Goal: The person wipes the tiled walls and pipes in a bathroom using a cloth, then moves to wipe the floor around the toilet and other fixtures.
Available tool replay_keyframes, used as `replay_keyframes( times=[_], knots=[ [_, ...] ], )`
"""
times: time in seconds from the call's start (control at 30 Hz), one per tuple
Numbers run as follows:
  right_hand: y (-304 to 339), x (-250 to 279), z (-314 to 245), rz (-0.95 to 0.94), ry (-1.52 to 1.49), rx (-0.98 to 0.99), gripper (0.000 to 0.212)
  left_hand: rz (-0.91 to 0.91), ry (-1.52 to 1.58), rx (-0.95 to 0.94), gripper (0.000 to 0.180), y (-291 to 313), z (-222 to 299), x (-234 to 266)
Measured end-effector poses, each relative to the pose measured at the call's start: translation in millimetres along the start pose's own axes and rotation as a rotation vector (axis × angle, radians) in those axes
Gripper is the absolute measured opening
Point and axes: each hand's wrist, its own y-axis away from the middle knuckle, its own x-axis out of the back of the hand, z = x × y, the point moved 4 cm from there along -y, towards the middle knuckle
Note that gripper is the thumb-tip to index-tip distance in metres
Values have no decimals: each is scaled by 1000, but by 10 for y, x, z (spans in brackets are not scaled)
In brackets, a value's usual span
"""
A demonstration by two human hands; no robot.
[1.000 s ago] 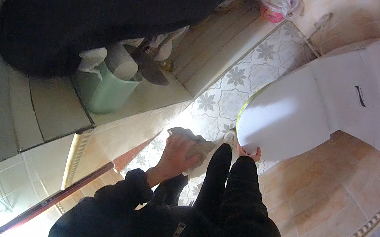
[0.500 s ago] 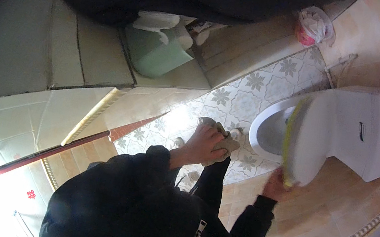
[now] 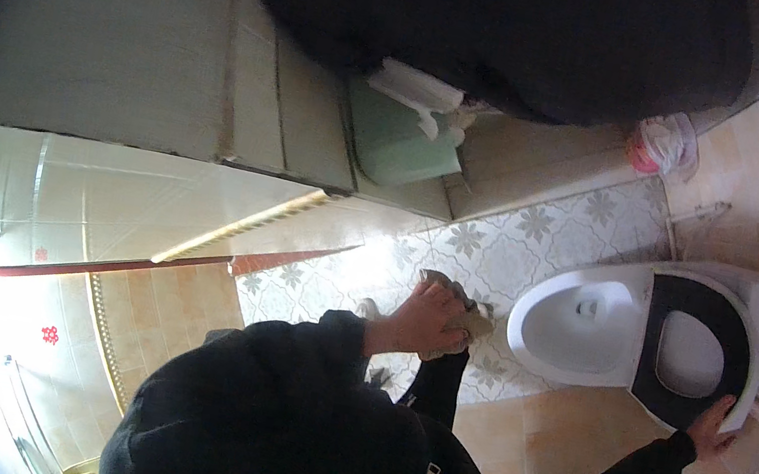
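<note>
Several grey flowers (image 3: 536, 224) pattern the floor (image 3: 496, 258) beside the toilet (image 3: 631, 332).

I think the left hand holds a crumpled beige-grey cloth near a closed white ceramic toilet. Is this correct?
Not closed: the head view shows the white ceramic toilet open, its bowl uncovered. The left hand does hold the crumpled beige-grey cloth near it.

From my remote seat, I look through the left of two head-worn fisheyes, facing down from above, off the front end of the toilet (image 3: 635, 333), near enough to show both its ends.
</note>
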Motion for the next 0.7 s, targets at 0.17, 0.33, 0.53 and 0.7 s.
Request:
replay_keyframes(
  times=[0.17,0.33,0.53,0.7],
  knots=[
    [972,-711,1207,-288,319,-48,52,87,-228,-33,50,275,490,1049],
    [3350,-1742,2850,-1080,656,-108,42,527,-951,-165,47,451,857,2455],
    [5428,-2812,4191,-1556,447,-714,70,371,-1079,227,45,226,474,2895],
    [5644,-2601,4548,-1571,254,-789,69,659,-562,-78,26,760,725,2975]
  ],
)
